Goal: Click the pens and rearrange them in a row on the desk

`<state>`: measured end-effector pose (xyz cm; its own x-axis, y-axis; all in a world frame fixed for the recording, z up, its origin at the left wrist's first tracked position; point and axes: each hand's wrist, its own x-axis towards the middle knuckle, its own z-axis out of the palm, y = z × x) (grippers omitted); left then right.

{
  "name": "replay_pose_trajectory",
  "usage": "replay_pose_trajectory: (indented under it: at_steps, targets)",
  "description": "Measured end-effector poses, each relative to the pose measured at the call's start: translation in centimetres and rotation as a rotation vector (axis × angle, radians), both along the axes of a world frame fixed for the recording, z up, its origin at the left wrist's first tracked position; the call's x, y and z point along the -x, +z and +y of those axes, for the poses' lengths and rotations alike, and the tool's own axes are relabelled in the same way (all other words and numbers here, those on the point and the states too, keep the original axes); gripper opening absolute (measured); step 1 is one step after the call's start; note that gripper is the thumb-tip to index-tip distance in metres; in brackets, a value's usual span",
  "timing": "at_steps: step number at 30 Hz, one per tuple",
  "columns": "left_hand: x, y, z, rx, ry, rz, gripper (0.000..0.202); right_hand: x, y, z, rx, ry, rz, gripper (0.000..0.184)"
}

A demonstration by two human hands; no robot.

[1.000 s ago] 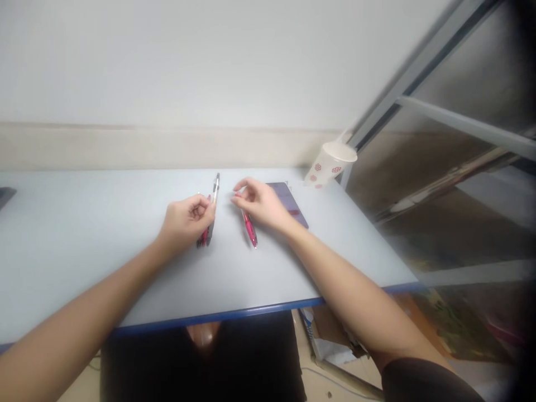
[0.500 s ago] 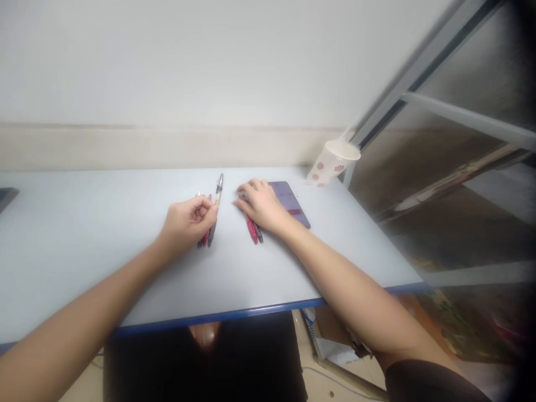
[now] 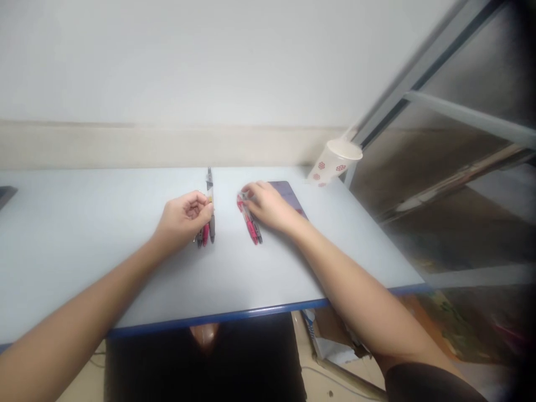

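My left hand [image 3: 183, 219] is curled round a small bunch of pens [image 3: 208, 215], grey and red, that point away from me on the pale desk [image 3: 104, 251]. My right hand [image 3: 270, 206] lies to the right with its fingertips pinched on the top ends of two pens, one red and one dark [image 3: 250, 222], lying side by side on the desk. A dark purple phone [image 3: 290, 192] sits partly under my right hand.
A paper cup with red flower marks [image 3: 332, 162] leans at the desk's far right corner against a metal frame [image 3: 419, 72]. A dark object [image 3: 6, 194] shows at the far left edge. Boxes and clutter lie on the floor below right.
My left hand has turned its pens from slanting right to pointing straight away. My right hand, which had lifted one red pen, now rests on two pens laid together.
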<state>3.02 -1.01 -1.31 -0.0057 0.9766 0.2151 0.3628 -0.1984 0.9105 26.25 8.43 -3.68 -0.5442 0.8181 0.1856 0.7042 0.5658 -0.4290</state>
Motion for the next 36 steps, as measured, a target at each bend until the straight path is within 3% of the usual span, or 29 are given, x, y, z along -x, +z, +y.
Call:
replay_pose_trajectory:
  at_steps: [14, 19, 26, 36]
  targets:
    - [0.1, 0.4, -0.1, 0.007, -0.015, -0.030, 0.017, 0.7, -0.4, -0.4, -0.012, -0.009, 0.104, 0.026]
    - [0.1, 0.3, -0.1, 0.018, -0.023, -0.020, 0.017, 0.9, -0.3, -0.6, -0.109, 0.044, -0.030, 0.037]
    - [-0.1, 0.4, -0.2, 0.036, -0.052, -0.013, 0.017, 1.0, -0.5, -0.6, -0.138, 0.054, -0.117, 0.037]
    - [0.4, 0.6, 0.2, 0.060, -0.020, -0.100, 0.019, 1.2, 0.7, -1.4, -0.143, 0.031, -0.026, 0.034]
